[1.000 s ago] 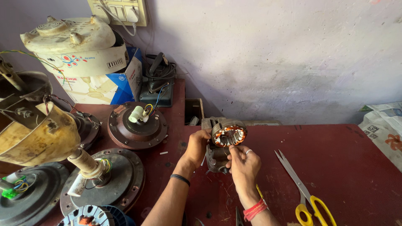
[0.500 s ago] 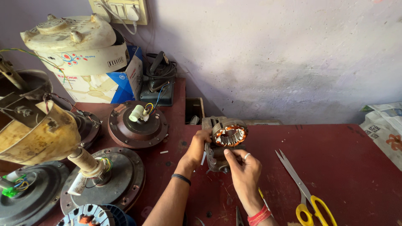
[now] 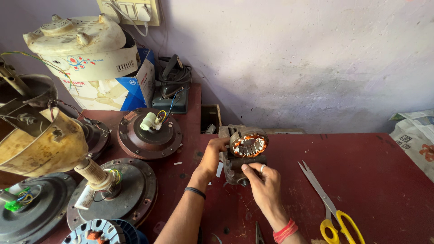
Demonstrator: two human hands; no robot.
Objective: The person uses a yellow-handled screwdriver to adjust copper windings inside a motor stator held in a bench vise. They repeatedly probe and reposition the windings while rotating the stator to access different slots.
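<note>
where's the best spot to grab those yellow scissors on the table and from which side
Probably by the yellow handles, coming from the near edge of the table. The scissors lie flat with the handle loops toward the person and the open blades pointing away toward the wall, so that approach keeps fingers off the points. The right hand is the nearer one, though it is now at the motor.

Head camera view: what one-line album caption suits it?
Both hands, left hand and right hand, hold a copper-wound round motor stator over a red workbench.
</note>
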